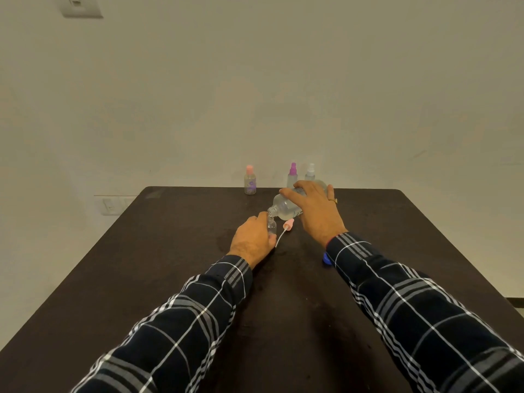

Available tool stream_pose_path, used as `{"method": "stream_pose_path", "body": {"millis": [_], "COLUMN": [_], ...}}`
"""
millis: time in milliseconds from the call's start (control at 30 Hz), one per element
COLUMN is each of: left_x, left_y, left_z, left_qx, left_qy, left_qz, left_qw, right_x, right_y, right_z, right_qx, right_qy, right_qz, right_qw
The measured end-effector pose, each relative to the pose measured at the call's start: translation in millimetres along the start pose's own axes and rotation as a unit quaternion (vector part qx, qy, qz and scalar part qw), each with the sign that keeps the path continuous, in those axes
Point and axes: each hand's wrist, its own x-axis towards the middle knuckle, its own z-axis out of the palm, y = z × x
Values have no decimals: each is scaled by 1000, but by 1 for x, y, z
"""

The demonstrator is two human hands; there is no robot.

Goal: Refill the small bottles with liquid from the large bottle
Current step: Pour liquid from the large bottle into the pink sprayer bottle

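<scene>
Toward the far edge of the desk [170, 251], my left hand [251, 239] grips 1 uncapped small bottle [271, 226] upright while my right hand [314, 209] grips the tilted large bottle [285, 207], mouth to mouth, where any wobble could spill liquid past the narrow opening.

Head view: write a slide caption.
Right hand tips large bottle over small bottle held by left hand.

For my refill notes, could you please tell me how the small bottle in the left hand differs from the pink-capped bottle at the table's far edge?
The small bottle in the left hand is uncapped, its neck under the large bottle's mouth; the pink-capped bottle is closed. The small bottle is gripped; the pink-capped bottle stands untouched, with a purple print. Both are small, clear, upright.
</scene>
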Motion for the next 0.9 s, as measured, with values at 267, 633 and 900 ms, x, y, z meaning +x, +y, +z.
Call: {"method": "stream_pose_path", "body": {"millis": [267, 633, 900], "left_x": [0, -1, -1], "left_y": [0, -1, 0], "left_z": [0, 0, -1], "left_qx": [2, -3, 0], "left_qy": [3, 3, 4], "left_qz": [2, 1, 7], "left_qw": [1000, 1000, 1000], "right_x": [1, -1, 0], "right_y": [1, -1, 0], "right_z": [1, -1, 1], "right_qx": [0, 4, 1], "right_qy": [2, 1, 5], "right_qz": [-5, -2, -4], "right_qw": [1000, 1000, 1000]}}
